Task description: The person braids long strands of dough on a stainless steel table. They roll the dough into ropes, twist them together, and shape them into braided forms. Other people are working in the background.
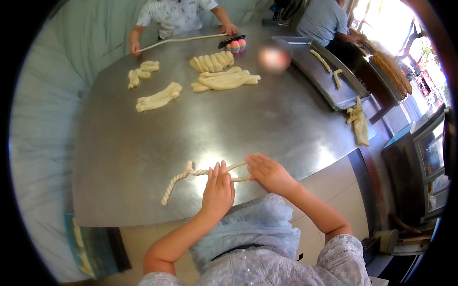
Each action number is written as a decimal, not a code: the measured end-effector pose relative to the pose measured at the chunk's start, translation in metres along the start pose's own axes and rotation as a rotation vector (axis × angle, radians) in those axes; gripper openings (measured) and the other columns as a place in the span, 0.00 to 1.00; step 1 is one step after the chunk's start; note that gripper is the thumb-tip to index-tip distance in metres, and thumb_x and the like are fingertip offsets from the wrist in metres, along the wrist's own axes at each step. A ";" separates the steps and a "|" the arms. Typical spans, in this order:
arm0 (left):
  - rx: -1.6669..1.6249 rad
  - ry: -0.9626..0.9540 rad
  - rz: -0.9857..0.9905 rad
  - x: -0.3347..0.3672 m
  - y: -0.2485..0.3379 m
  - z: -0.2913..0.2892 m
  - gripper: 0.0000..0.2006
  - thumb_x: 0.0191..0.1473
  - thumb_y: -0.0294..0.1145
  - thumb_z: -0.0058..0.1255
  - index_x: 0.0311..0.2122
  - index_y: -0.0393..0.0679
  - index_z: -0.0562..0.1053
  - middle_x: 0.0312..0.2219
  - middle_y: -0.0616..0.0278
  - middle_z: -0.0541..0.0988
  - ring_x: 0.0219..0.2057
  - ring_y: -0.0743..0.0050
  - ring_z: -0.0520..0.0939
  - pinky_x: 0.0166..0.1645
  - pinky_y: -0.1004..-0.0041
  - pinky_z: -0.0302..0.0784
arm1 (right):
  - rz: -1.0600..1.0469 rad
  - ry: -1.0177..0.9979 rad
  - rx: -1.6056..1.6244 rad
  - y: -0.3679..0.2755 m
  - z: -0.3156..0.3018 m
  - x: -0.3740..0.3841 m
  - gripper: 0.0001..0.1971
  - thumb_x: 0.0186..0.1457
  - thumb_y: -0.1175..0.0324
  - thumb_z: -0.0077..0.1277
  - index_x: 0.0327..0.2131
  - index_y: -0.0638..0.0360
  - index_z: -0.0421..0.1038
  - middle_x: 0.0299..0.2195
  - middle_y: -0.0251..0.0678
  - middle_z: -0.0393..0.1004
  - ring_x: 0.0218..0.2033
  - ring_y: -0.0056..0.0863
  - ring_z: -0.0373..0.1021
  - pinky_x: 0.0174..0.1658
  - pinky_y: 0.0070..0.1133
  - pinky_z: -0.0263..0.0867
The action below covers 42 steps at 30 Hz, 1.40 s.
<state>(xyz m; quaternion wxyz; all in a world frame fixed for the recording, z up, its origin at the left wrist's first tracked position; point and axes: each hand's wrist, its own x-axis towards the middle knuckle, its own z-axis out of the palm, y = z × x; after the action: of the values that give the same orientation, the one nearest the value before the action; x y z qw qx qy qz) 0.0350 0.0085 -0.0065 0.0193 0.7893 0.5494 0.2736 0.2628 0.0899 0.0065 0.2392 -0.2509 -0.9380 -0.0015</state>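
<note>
A pale dough rope [177, 181] lies near the table's front edge. Its left part is twisted, with a small knot-like bend [190, 167] in the middle. My left hand [219, 188] rests on the dough with its fingers stretched out together, hiding part of it. From under it, two strands [240, 178], set apart like a loop, run to my right hand [267, 171]. The right fingers are stretched and lie over the strand ends, so I cannot see how these finish. Neither hand is visibly wrapped around the dough.
Beyond my hands, dough strips [226, 80], cut dough pieces [212, 62] and another dough slab [160, 97] lie on the metal table [119, 157]. A co-worker [179, 19] opposite stretches a long dough rope [181, 40]. A tray [329, 95] with twists and a crumpled plastic glove [359, 121] are right.
</note>
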 end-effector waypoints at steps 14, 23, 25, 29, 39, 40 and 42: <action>0.157 -0.119 -0.022 0.107 -0.064 0.026 0.25 0.63 0.30 0.42 0.62 0.29 0.61 0.64 0.37 0.60 0.69 0.42 0.55 0.72 0.47 0.46 | 0.444 0.125 -0.062 0.029 0.040 0.065 0.18 0.55 0.72 0.53 0.51 0.63 0.73 0.54 0.45 0.73 0.59 0.41 0.66 0.63 0.38 0.60; -0.073 -0.077 -0.005 0.007 -0.003 0.000 0.20 0.60 0.29 0.48 0.54 0.28 0.67 0.60 0.36 0.65 0.64 0.37 0.65 0.68 0.45 0.57 | 0.259 0.029 0.073 -0.001 0.021 0.002 0.14 0.55 0.71 0.51 0.44 0.65 0.76 0.53 0.42 0.74 0.61 0.37 0.66 0.64 0.36 0.61; -0.113 -0.074 -0.228 0.050 -0.013 0.016 0.17 0.61 0.28 0.46 0.52 0.29 0.68 0.59 0.36 0.67 0.61 0.36 0.68 0.68 0.44 0.56 | 0.509 -0.148 0.197 0.011 0.027 0.027 0.13 0.55 0.71 0.51 0.44 0.65 0.76 0.53 0.42 0.75 0.61 0.37 0.66 0.63 0.35 0.62; 0.200 0.061 -0.087 0.120 -0.056 0.030 0.23 0.62 0.30 0.43 0.59 0.27 0.63 0.64 0.37 0.61 0.68 0.41 0.58 0.72 0.46 0.45 | 0.534 0.022 -0.048 0.035 0.037 0.069 0.14 0.57 0.70 0.51 0.45 0.64 0.76 0.54 0.44 0.74 0.60 0.39 0.66 0.64 0.36 0.61; -0.034 -0.001 0.089 0.017 -0.009 0.013 0.23 0.61 0.28 0.46 0.58 0.26 0.64 0.60 0.34 0.65 0.62 0.36 0.67 0.68 0.46 0.58 | 0.237 0.054 0.068 0.010 0.027 0.005 0.13 0.58 0.69 0.49 0.45 0.61 0.76 0.49 0.43 0.76 0.55 0.41 0.69 0.57 0.36 0.65; -0.022 0.104 0.010 0.040 -0.010 0.022 0.19 0.63 0.26 0.43 0.55 0.24 0.64 0.53 0.33 0.71 0.55 0.33 0.73 0.66 0.46 0.61 | 0.299 -0.030 0.103 0.017 0.030 0.017 0.13 0.57 0.70 0.49 0.44 0.61 0.75 0.47 0.43 0.76 0.53 0.41 0.69 0.55 0.37 0.66; -0.030 -0.037 -0.206 0.092 -0.030 0.029 0.18 0.63 0.25 0.41 0.54 0.24 0.65 0.51 0.35 0.73 0.57 0.36 0.72 0.67 0.46 0.59 | 0.407 0.013 0.040 0.036 0.038 0.052 0.11 0.56 0.71 0.49 0.42 0.62 0.75 0.44 0.43 0.75 0.49 0.41 0.70 0.52 0.36 0.67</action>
<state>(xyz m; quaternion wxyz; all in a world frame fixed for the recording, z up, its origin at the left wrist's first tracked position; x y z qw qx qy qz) 0.0452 0.1093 -0.0031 0.0692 0.7330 0.6231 0.2639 0.2236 0.1507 -0.0085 0.2456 -0.4303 -0.8662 0.0639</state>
